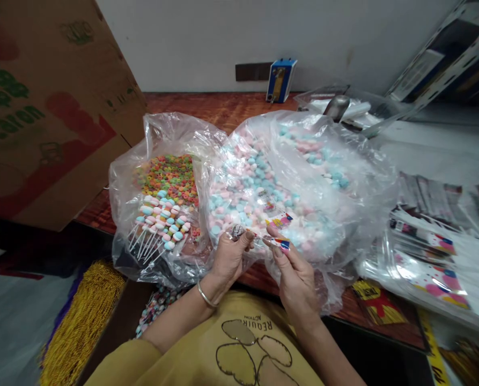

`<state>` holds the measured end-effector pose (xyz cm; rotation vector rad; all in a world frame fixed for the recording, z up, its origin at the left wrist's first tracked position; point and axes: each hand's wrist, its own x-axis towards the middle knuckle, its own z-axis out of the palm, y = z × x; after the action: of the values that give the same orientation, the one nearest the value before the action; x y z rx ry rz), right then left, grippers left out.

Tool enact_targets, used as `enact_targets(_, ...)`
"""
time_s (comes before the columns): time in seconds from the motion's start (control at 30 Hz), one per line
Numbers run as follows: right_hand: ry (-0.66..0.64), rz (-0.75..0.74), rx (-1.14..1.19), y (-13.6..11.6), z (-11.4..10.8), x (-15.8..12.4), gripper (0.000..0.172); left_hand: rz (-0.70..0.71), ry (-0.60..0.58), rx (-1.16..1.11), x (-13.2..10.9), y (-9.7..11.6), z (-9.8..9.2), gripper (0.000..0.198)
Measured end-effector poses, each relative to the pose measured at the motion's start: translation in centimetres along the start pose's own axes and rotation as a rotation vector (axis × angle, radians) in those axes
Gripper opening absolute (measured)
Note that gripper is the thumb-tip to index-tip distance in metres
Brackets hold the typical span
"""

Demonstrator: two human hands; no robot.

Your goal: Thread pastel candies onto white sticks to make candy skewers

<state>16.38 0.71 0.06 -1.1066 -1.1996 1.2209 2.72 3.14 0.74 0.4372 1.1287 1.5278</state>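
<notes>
L hand (228, 256) & R hand (297, 274) have fingers clamped on a printed wrapper (282, 245), candy sticks (164, 214) approx. 9 o'clock apparently assembled, loose sweets (259, 171) at 12 seemingly left.

Reddish-brown tabletop (191, 105), clear plastic bags (162, 126), blue box (282, 80), yellow packet (378, 303)
</notes>
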Motion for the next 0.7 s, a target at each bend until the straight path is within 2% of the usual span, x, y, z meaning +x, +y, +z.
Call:
enact_targets(0.17,-0.058,-0.018,-0.048,-0.5,-0.3,0.2,0.025,-0.097,-0.125,-0.002,-0.1,-0.1,-0.2,0.048)
enact_targets(0.33,-0.053,-0.001,-0.046,-1.0,-0.2,0.3,0.025,-0.061,-0.110,-0.013,0.0,-0.5,-0.3,0.045)
enact_targets(0.4,-0.044,-0.017,-0.055,-1.1,-0.3,0.3,0.025,-0.102,-0.100,-0.095,0.3,-0.6,-0.4,0.046)
enact_targets(0.57,0.022,-0.181,-0.168,-2.2,-1.0,-0.1,0.021,-0.329,0.008,-0.464,1.0,-0.7,-0.8,0.050)
enact_targets(0.7,-0.013,-0.327,-0.268,-3.1,-0.6,-0.5,0.023,-0.407,-0.026,-0.572,1.2,-0.8,-1.0,0.048)
